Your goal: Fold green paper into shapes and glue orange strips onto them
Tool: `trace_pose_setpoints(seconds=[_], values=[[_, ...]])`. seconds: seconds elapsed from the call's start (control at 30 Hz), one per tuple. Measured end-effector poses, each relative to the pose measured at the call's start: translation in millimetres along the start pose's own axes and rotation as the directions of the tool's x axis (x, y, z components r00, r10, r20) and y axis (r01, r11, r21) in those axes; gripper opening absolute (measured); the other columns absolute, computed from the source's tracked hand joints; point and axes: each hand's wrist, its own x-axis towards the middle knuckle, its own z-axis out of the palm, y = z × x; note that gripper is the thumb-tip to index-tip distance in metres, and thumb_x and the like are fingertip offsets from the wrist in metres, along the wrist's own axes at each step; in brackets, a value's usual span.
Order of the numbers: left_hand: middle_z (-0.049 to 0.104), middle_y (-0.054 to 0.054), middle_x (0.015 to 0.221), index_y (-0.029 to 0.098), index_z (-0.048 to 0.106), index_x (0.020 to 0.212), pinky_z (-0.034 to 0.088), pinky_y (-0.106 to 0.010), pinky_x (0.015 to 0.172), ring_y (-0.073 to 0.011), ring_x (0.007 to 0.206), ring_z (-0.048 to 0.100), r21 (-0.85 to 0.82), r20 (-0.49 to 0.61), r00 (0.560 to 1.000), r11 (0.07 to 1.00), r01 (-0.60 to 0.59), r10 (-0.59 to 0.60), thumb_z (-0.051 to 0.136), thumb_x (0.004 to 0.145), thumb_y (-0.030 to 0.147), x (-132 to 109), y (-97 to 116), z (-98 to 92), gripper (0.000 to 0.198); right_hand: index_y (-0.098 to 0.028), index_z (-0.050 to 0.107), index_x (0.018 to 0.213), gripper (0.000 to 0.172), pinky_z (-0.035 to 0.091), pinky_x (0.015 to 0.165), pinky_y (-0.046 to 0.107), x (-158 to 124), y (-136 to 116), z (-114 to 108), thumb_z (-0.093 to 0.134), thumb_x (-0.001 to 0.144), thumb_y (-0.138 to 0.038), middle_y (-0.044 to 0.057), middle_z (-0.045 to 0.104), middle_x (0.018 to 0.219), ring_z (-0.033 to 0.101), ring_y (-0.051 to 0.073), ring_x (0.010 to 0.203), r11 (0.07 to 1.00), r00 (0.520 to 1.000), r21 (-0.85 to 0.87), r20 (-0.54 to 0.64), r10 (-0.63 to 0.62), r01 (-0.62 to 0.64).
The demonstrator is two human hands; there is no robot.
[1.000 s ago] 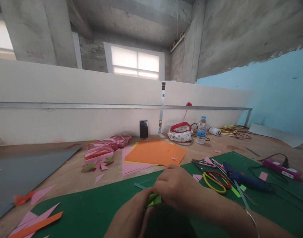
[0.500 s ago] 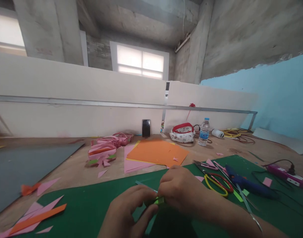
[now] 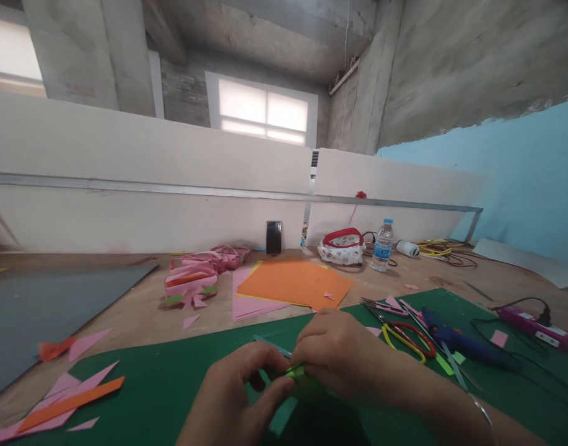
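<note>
Close together over the green cutting mat (image 3: 172, 371), both my hands work on one small green piece of paper (image 3: 297, 370). My left hand (image 3: 244, 384) pinches its left edge between thumb and forefinger. From the right, my right hand (image 3: 332, 347) closes over the same piece, its fingers bent and partly hiding it. A thin light-blue strip (image 3: 270, 345) sticks out to the upper left from between the hands; I cannot tell which one holds it. Just right of my right hand lie scissors with red and yellow handles (image 3: 407, 344).
Orange sheets (image 3: 293, 282) lie beyond my hands, beside a heap of pink strips (image 3: 195, 272). A blue glue gun (image 3: 464, 344) and purple power strip (image 3: 537, 327) are at right. A phone (image 3: 274, 238), pouch (image 3: 342, 248) and water bottle (image 3: 383, 246) stand at the back.
My fingers have shifted slightly on the green paper, and the right hand now covers it from a little further left. Other things keep their places.
</note>
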Motion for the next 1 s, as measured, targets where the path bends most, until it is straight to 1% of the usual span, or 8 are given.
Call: trace_pose_setpoints(seconds=[0.17,0.3,0.43,0.53,0.63,0.77,0.9,1.0], values=[[0.069,0.004,0.074,0.024,0.063,0.069,0.044,-0.023,0.063,-0.0144,0.069,0.061,0.016,0.03,0.995,0.996,-0.091,0.091,0.061,0.076,0.028,0.1,-2.6,0.6,0.009,-0.018,0.054,0.062,0.017,0.036,0.068,0.027,0.2,-4.6,4.9,0.052,0.076,-0.01,-0.003,0.057,0.057,0.049,0.011,0.055,0.994,0.998,-0.103,-0.047,-0.044,0.039],[0.069,0.004,0.074,0.024,0.061,0.07,0.045,-0.023,0.064,-0.0143,0.069,0.061,0.072,0.036,0.994,0.992,-0.104,0.101,0.06,0.077,0.027,1.1,-4.3,0.9,0.008,-0.018,0.051,0.062,0.012,0.036,0.068,0.029,2.6,-5.9,7.3,0.055,0.072,-0.013,-0.002,0.058,0.058,0.046,0.011,0.052,0.984,0.997,-0.174,-0.065,-0.052,0.04],[0.067,0.003,0.075,0.024,0.06,0.074,0.045,-0.024,0.064,-0.0145,0.068,0.06,0.143,0.06,0.991,0.982,-0.124,0.116,0.056,0.08,0.031,1.7,-6.4,1.1,0.01,-0.018,0.054,0.073,0.008,0.037,0.071,0.029,3.2,-4.1,6.8,0.053,0.075,-0.011,-0.002,0.06,0.062,0.049,0.012,0.055,0.981,0.998,-0.192,-0.052,0.02,-0.03],[0.066,0.002,0.074,0.024,0.06,0.076,0.045,-0.024,0.063,-0.0146,0.067,0.059,0.17,0.064,0.986,0.972,-0.161,0.152,0.054,0.082,0.032,1.5,-8.4,2.2,0.013,-0.019,0.054,0.084,0.012,0.037,0.071,0.029,2.5,-3.8,6.1,0.053,0.076,-0.01,-0.003,0.06,0.063,0.049,0.013,0.055,0.984,0.995,-0.156,-0.057,0.076,-0.084],[0.066,0.002,0.073,0.023,0.059,0.074,0.046,-0.024,0.063,-0.0144,0.067,0.059,0.175,0.067,0.985,0.97,-0.167,0.158,0.054,0.082,0.031,1.5,-10.0,3.3,0.013,-0.021,0.053,0.094,0.014,0.037,0.071,0.028,2.1,-4.5,5.3,0.052,0.081,-0.014,-0.003,0.061,0.065,0.052,0.014,0.058,0.99,0.997,-0.126,-0.043,0.056,-0.061],[0.067,0.002,0.073,0.023,0.06,0.073,0.046,-0.022,0.064,-0.0134,0.067,0.06,0.155,0.051,0.982,0.97,-0.187,0.182,0.055,0.082,0.032,1.7,-10.7,4.0,0.013,-0.02,0.049,0.109,0.029,0.037,0.07,0.028,2.9,-5.9,4.3,0.056,0.082,-0.015,0.0,0.064,0.07,0.056,0.016,0.064,0.982,0.999,-0.184,0.004,0.033,-0.032],[0.067,0.003,0.073,0.023,0.061,0.074,0.046,-0.021,0.063,-0.0129,0.067,0.061,0.137,0.058,0.983,0.974,-0.182,0.175,0.056,0.083,0.035,2.1,-10.6,4.1,0.015,-0.018,0.05,0.111,0.029,0.038,0.069,0.028,4.4,-7.1,1.6,0.057,0.083,-0.018,0.001,0.064,0.069,0.055,0.017,0.062,0.976,1.0,-0.215,0.018,0.023,-0.019],[0.068,0.003,0.074,0.023,0.061,0.075,0.046,-0.021,0.065,-0.0131,0.068,0.061,0.13,0.069,0.985,0.977,-0.168,0.16,0.055,0.083,0.038,2.9,-9.9,3.7,0.017,-0.017,0.051,0.11,0.026,0.039,0.078,0.031,3.6,-6.3,-3.5,0.055,0.084,-0.017,0.001,0.064,0.068,0.056,0.017,0.064,0.972,0.999,-0.233,0.033,0.024,-0.016]])
